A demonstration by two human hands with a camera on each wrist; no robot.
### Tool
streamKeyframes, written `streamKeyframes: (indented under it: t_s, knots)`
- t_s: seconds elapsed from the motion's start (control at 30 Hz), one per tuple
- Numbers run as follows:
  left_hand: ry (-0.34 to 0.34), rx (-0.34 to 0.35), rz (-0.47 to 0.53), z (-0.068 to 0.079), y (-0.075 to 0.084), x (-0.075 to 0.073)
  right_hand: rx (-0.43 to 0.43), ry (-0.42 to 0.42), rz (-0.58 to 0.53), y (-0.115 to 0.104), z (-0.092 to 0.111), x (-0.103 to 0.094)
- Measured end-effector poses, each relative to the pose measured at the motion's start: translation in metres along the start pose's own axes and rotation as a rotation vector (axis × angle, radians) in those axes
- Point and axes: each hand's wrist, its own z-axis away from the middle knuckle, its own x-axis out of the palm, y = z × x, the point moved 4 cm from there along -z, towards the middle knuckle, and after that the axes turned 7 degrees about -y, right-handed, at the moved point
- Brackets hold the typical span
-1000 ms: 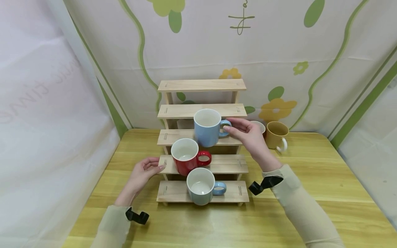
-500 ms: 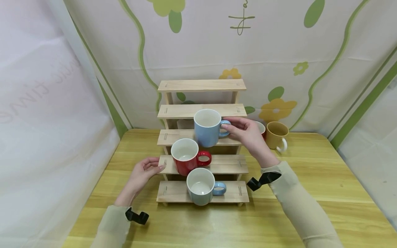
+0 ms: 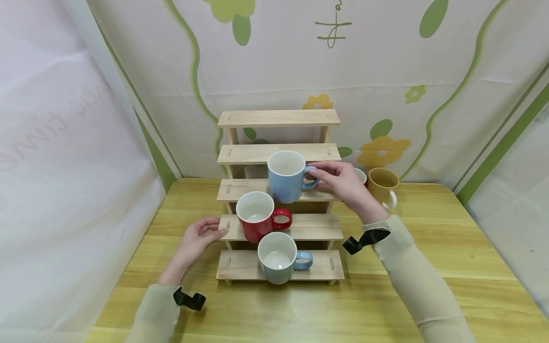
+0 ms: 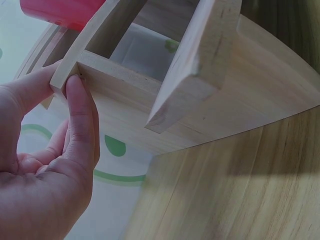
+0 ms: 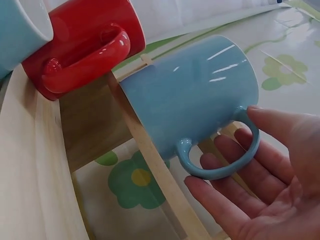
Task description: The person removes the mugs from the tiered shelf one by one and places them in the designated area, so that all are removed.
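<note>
Grey-blue, the nearest mug [image 3: 277,272] sits lower centre on the rack's [image 3: 321,261] lowest step. Left of centre, the left grip [image 3: 195,243] pinches the end of the step bearing a red mug [image 3: 259,232]. Mid-frame, the right grip [image 3: 343,183], nearly closed, pinches the light-blue mug [image 3: 286,186] by its handle.

You are wearing long, plain beige sleeves: the left sleeve [image 3: 153,313] is covering your forearm on the left, the right sleeve [image 3: 422,286] the one on the right, where soft creases are gathering towards the near edge. At each wrist you are wearing a matt black fitting; the left fitting [image 3: 183,297] and the right fitting [image 3: 375,236] are both curving inward, each ending in a small, blocky black tip [image 3: 351,246].
</note>
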Motion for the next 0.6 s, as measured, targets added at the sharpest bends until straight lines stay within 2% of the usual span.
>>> streamKeyframes:
  t_s: [0.27, 0.6]
  knots:
    - [-0.014, 0.009, -0.008, 0.0009, -0.0008, -0.0004, 0.036, -0.025, -0.011, 0.0006, -0.0040, -0.0030]
    - [-0.015, 0.014, 0.001, 0.0007, -0.0009, 0.0001, 0.011, -0.037, -0.026, -0.0001, -0.0057, -0.0033]
